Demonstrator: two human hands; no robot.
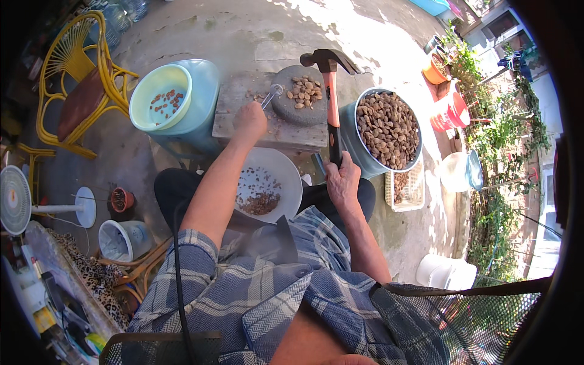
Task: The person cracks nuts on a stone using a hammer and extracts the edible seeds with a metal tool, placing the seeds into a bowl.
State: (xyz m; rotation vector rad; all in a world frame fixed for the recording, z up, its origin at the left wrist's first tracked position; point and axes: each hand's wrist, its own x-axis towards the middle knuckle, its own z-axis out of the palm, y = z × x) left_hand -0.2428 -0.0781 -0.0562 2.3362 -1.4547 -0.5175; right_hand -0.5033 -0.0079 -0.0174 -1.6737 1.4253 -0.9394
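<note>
My left hand (250, 120) is closed around a small metal tool (272, 94) with a looped end, above a low wooden stool (228, 119). In my right hand (343, 175) is the black grip of a claw hammer (331, 98), its head raised beyond a round grey stone (301, 116). Brown stone-fruit pits (305, 92) lie in a pile on that stone. Whether anything sits in the tool's loop is too small to tell. A white basin (292, 182) with shell fragments and bits rests at my lap. A pale green bowl (137, 105) at the left holds several brown kernels.
Right of the stool stands a metal bucket (347, 137) full of pits, beside a cream plastic basket (416, 200). The green bowl rests on a light blue container (205, 91). Farther left are a yellow rattan chair (43, 107) and a white fan (14, 198).
</note>
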